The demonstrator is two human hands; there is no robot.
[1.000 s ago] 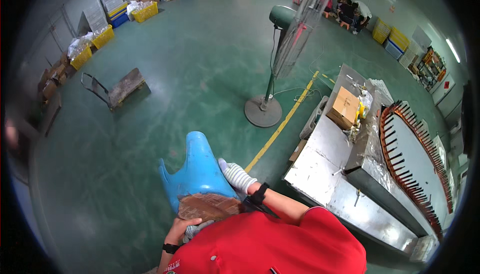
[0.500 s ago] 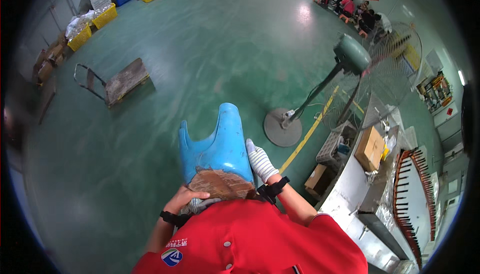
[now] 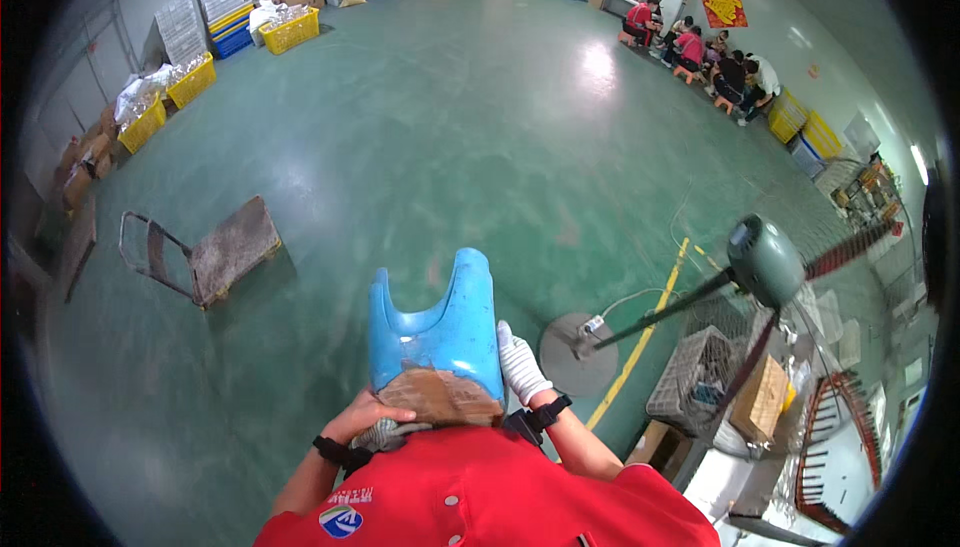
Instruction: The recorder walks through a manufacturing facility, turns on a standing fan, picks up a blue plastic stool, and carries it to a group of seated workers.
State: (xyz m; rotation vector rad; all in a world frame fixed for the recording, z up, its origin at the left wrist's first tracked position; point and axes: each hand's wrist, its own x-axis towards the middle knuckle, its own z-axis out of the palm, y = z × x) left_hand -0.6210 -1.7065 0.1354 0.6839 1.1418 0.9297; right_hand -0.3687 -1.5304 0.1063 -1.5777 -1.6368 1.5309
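A blue plastic stool (image 3: 440, 343) is held against my front, its legs pointing away from me. Brown cardboard (image 3: 438, 395) covers its seat, which faces me. My left hand (image 3: 374, 421) grips the seat's left edge, thumb over the cardboard; a glove shows on part of it, and some fingers are hidden. Along the stool's right side lies my right hand (image 3: 522, 367) in a white striped glove, pressing on it with the fingers close together. The stool's underside is out of sight.
A green standing fan (image 3: 764, 261) on a round base is close at right, beside a yellow floor line. Past it are a grey crate (image 3: 690, 372) and a cardboard box (image 3: 758, 399). A flatbed trolley (image 3: 232, 255) stands left. Several people (image 3: 690, 47) sit far right.
The view has shifted, so the fan and trolley sit lower and more of the far wall shows. Both hands keep the same hold on the stool.
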